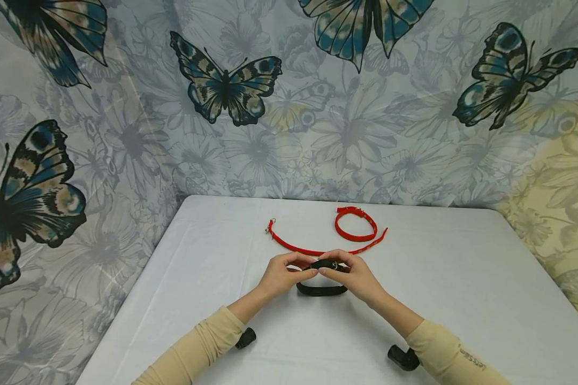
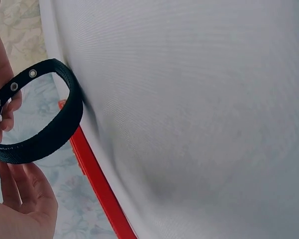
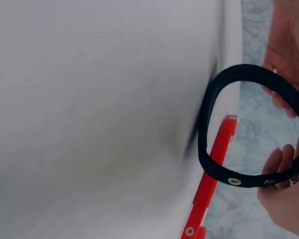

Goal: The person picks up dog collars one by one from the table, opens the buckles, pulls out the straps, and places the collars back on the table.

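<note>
A black collar [image 1: 321, 290] with metal eyelets and a buckle is closed into a loop and held up between both hands over the middle of the table. My left hand [image 1: 278, 274] pinches its upper left part between thumb and fingers. On the other side, my right hand [image 1: 363, 277] grips the strap by the metal buckle, thumb tip close to the left one. In the left wrist view the loop of the collar [image 2: 70, 117] hangs toward the table. The right wrist view shows an eyelet on the collar [image 3: 220, 172] near the buckle, which fingers partly cover.
Beyond the hands, a red collar [image 1: 298, 249] lies stretched in a curve on the white table [image 1: 197, 251]. Another red collar [image 1: 337, 227] is looped farther back. Black cylindrical pieces [image 1: 246, 338] show beside both forearms. Butterfly-patterned cloth [image 1: 250, 155] hangs behind the table.
</note>
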Available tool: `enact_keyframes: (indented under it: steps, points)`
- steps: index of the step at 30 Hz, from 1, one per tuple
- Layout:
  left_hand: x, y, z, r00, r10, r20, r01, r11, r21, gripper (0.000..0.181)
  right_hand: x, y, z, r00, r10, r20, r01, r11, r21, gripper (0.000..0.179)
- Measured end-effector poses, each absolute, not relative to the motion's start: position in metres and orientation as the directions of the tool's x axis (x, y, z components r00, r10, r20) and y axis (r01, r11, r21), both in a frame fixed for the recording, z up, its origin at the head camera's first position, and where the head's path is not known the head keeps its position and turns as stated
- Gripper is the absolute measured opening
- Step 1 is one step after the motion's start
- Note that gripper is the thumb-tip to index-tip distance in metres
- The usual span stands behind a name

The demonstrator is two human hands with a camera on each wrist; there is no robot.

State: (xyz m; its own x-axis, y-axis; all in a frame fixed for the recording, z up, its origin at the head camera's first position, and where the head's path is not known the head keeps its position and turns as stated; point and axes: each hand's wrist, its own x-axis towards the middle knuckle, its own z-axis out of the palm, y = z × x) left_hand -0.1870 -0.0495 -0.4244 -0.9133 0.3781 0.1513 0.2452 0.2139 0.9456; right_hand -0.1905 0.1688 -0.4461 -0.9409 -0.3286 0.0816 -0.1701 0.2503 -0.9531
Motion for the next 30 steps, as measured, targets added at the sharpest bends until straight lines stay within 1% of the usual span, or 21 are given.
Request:
enact_keyframes:
  steps: [5,10,16,25,30]
  points:
    - [-0.186,-0.048,-0.424,-0.912,0.379,0.155,0.249,0.212,0.945,0.023,-0.191,0.167,-0.450,-0.939,-0.320,0.128,-0.214,0.250,-0.944,0.023]
    - [-0.185,-0.048,-0.422,-0.912,0.383,0.149,0.246,0.217,0.945,0.024,-0.189,0.167,-0.449,-0.946,-0.301,0.116,-0.202,0.273,-0.941,0.023]
    - [-0.187,-0.048,-0.422,-0.908,0.391,0.150,0.245,0.205,0.948,0.024,-0.189,0.167,-0.446,-0.959,-0.280,0.039,-0.115,0.261,-0.959,0.028]
    - [-0.186,-0.049,-0.426,-0.922,0.366,0.130,0.215,0.201,0.956,0.024,-0.191,0.169,-0.436,-0.967,-0.246,-0.068,0.042,0.108,-0.993,0.034]
    - [-0.184,-0.048,-0.424,-0.930,0.346,0.128,0.209,0.209,0.955,0.023,-0.193,0.168,-0.433,-0.967,-0.237,-0.093,0.074,0.086,-0.994,0.038]
